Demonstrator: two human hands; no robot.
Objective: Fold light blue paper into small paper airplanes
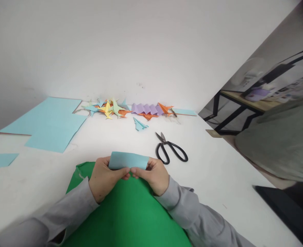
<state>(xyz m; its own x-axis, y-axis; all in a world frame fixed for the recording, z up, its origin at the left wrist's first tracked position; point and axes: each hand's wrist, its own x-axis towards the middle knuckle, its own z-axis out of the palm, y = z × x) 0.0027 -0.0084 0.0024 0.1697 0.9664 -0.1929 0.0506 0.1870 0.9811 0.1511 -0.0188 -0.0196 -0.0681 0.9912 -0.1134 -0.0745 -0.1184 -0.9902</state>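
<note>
Between both hands is a small light blue piece of paper [128,160], held up above the green cloth [131,212] in front of me. My left hand [105,178] pinches its lower edge with the thumb, its fingers behind the sheet. On the other side my right hand [155,175] grips the same lower edge, and the two thumb tips nearly meet at the middle. What the fingers do behind the paper is hidden. A pair of black-handled scissors [170,147] lies on the white table just beyond my right hand, blades slightly apart.
Large light blue sheets [51,128] lie at the left, with a smaller blue strip [2,160] nearer. Along the wall are several folded paper figures [110,109], a pleated purple paper [146,109] and a blue folded figure [140,124]. Another person [277,137] is at the right edge.
</note>
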